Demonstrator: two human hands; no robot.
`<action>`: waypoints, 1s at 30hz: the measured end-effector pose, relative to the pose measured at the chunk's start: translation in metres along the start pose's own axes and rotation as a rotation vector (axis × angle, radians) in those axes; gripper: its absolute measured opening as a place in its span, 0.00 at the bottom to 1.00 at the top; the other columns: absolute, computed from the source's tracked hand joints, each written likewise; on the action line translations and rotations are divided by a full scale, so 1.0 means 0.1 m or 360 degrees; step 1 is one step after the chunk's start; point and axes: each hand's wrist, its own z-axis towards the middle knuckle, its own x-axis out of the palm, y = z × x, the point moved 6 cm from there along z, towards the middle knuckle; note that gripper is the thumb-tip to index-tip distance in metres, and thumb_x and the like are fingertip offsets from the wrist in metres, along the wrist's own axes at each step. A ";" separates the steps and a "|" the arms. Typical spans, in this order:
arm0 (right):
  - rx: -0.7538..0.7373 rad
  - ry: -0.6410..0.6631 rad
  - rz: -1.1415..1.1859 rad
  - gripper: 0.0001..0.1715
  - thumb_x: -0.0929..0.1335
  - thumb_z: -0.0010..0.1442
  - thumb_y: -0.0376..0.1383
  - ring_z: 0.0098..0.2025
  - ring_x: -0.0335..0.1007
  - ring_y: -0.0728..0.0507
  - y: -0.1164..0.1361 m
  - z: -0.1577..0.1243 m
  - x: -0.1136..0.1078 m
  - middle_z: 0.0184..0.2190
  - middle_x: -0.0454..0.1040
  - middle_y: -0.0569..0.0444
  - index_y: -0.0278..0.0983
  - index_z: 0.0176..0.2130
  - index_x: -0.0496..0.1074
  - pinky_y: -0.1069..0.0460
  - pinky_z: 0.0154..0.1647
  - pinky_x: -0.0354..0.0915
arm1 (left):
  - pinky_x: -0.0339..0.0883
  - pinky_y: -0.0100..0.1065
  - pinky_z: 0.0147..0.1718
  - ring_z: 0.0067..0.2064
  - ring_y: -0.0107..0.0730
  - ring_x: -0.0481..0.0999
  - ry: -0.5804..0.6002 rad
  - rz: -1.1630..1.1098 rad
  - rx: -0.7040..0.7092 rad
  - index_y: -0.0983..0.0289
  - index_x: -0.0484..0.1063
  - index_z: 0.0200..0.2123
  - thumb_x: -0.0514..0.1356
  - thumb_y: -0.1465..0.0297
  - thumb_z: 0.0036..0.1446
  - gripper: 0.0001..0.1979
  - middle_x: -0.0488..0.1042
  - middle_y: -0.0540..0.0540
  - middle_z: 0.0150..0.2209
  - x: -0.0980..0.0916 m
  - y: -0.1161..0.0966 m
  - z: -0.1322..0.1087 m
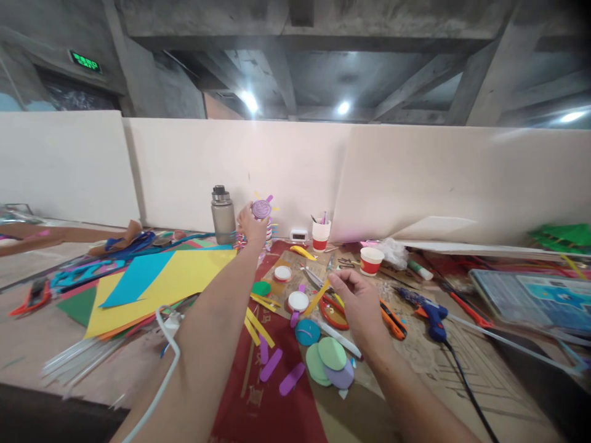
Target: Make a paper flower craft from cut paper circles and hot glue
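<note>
Reaching far forward, my left hand (252,226) is closed around a purple round craft piece (261,209), with small purple and yellow tabs sticking out behind it. A striped, colourful thing (268,234) stands just below that hand, partly hidden. My right hand (353,289) pinches the end of a yellow paper strip (317,299) over the middle of the table. Under and beside it lie red-handled scissors (334,312), a white round lid (298,301) with purple tabs, and a blue disc (307,331). Nearer me are green paper circles (331,354) and purple sticks (271,365).
A bottle (223,215) stands left of my left hand. Coloured paper sheets (184,277) lie at left. Two paper cups, one holding pens (321,235), the other (371,261) farther right, stand behind. A blue glue gun (434,317) with its cord and an orange cutter (393,320) lie right.
</note>
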 end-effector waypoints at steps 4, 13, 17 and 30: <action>-0.0019 0.0013 -0.0042 0.17 0.71 0.52 0.49 0.30 0.64 0.47 0.00 -0.01 0.01 0.25 0.71 0.57 0.37 0.28 0.73 0.51 0.35 0.60 | 0.52 0.47 0.61 0.63 0.48 0.61 0.0054 -0.0013 -0.0050 0.59 0.67 0.55 0.68 0.70 0.47 0.30 0.69 0.58 0.58 -0.01 0.00 0.00; 0.0036 0.0043 0.0064 0.18 0.72 0.51 0.49 0.28 0.63 0.48 0.01 -0.04 0.06 0.24 0.71 0.58 0.36 0.27 0.72 0.52 0.32 0.60 | 0.56 0.45 0.60 0.60 0.48 0.64 0.0158 -0.0019 -0.0162 0.64 0.70 0.53 0.69 0.64 0.48 0.28 0.73 0.60 0.55 0.02 0.00 0.01; 0.0039 0.0050 0.0084 0.18 0.73 0.50 0.49 0.29 0.63 0.48 0.03 -0.06 0.07 0.24 0.71 0.58 0.36 0.27 0.72 0.52 0.32 0.60 | 0.57 0.43 0.58 0.59 0.47 0.66 0.0181 0.0037 -0.0237 0.64 0.72 0.51 0.69 0.60 0.48 0.27 0.74 0.59 0.53 0.06 0.03 0.00; 0.0062 0.0078 0.0033 0.18 0.72 0.50 0.49 0.27 0.61 0.49 0.08 -0.07 0.08 0.22 0.68 0.58 0.36 0.26 0.71 0.53 0.30 0.58 | 0.57 0.51 0.57 0.61 0.53 0.61 0.0160 0.0264 -0.0312 0.63 0.70 0.52 0.69 0.60 0.47 0.28 0.70 0.63 0.55 0.05 0.11 0.03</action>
